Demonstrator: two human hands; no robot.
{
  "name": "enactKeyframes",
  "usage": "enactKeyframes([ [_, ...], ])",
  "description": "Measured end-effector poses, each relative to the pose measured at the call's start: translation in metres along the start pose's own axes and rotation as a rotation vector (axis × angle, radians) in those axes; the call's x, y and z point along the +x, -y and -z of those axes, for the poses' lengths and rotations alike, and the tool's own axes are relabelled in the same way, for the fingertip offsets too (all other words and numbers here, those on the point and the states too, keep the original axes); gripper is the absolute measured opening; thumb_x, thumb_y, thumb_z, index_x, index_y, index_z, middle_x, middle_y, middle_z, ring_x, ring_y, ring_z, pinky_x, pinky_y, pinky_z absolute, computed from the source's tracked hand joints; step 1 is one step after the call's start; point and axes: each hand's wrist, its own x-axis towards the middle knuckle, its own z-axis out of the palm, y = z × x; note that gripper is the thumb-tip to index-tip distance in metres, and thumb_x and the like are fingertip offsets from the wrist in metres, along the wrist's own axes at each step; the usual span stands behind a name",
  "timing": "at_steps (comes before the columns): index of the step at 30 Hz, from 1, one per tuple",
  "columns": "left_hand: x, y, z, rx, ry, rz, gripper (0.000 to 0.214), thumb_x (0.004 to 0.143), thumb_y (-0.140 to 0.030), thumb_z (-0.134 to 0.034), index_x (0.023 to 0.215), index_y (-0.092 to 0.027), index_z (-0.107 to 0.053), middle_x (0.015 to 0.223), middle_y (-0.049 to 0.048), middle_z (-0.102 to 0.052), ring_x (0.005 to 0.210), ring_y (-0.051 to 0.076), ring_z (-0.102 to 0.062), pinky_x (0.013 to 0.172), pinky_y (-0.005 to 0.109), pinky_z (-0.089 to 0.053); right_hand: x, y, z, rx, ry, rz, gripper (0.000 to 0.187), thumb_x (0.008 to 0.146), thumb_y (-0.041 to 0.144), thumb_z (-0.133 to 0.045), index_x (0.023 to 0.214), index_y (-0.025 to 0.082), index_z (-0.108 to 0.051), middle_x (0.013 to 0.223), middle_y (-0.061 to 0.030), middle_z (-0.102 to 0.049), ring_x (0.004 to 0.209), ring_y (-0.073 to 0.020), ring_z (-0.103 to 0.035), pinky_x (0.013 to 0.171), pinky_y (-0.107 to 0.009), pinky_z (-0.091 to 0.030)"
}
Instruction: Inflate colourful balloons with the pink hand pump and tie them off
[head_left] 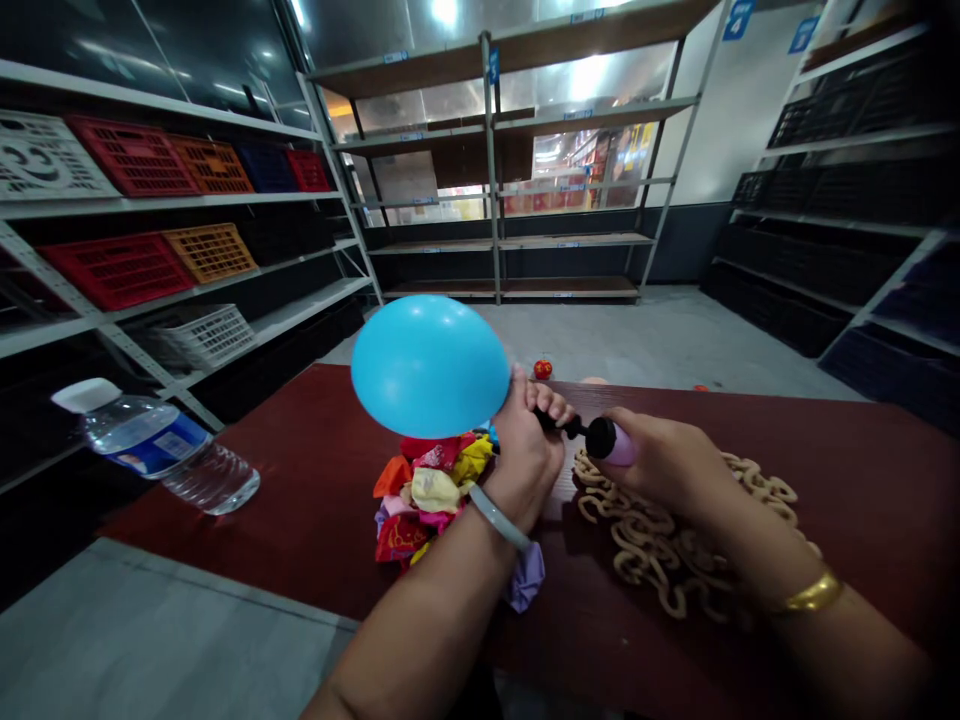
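A blue balloon (430,366), rounded and partly inflated, bulges out to the left of my left hand (529,425). That hand is closed around the balloon's neck and the black front end of a hand balloon pump (616,443); the joint between them is hidden by my fingers. My right hand (664,455) is wrapped around the pump's pinkish-purple body. Below the blue balloon lies a pile of limp, uninflated balloons (435,490) in several colours. One purple uninflated balloon (526,577) rests beside my left wrist.
Tan curly loops (645,545) lie on the dark red table (300,480) under my right forearm. A water bottle (169,445) tilts at the table's left side. Shelves with plastic crates (116,270) line the left; a metal rack (495,245) stands behind. A small red item (542,369) shows beyond the table.
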Motion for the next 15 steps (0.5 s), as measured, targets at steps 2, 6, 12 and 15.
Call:
enactKeyframes([
  [2,0.006,-0.019,-0.002,-0.006,-0.014,-0.037,0.051,0.091,-0.041,-0.063,0.056,-0.02,-0.033,0.048,-0.0064,-0.031,0.039,0.007,-0.032,0.042,0.023,-0.026,0.0,-0.007,0.006,-0.003,-0.01,0.011,0.038,0.08,0.049,-0.063,0.11,0.027,-0.065,0.094,-0.0035,-0.076,0.081,-0.025,-0.071,0.06,-0.032,-0.04],
  [6,0.015,-0.054,-0.004,-0.021,-0.021,-0.177,0.049,0.093,-0.037,-0.06,0.058,-0.021,-0.03,0.048,-0.0073,-0.029,0.038,0.007,-0.031,0.042,0.023,-0.024,-0.001,-0.021,0.015,-0.066,-0.057,0.01,0.044,0.079,0.048,-0.064,0.118,0.028,-0.064,0.103,-0.0029,-0.076,0.087,-0.0264,-0.07,0.064,-0.034,-0.043],
  [12,0.019,-0.047,0.002,-0.068,-0.078,-0.203,0.047,0.093,-0.035,-0.059,0.06,-0.021,-0.029,0.049,-0.0079,-0.03,0.038,0.006,-0.03,0.042,0.022,-0.024,-0.003,-0.021,0.011,-0.22,-0.111,-0.01,0.045,0.08,0.047,-0.062,0.118,0.023,-0.063,0.101,-0.0065,-0.075,0.083,-0.0267,-0.07,0.06,-0.034,-0.039],
  [15,0.015,-0.023,0.004,-0.098,-0.068,-0.128,0.048,0.093,-0.036,-0.06,0.059,-0.02,-0.03,0.049,-0.0075,-0.03,0.039,0.006,-0.03,0.042,0.022,-0.023,-0.004,-0.009,0.006,-0.287,-0.126,-0.005,0.045,0.079,0.044,-0.063,0.118,0.021,-0.063,0.099,-0.0086,-0.075,0.077,-0.0259,-0.069,0.057,-0.033,-0.035],
])
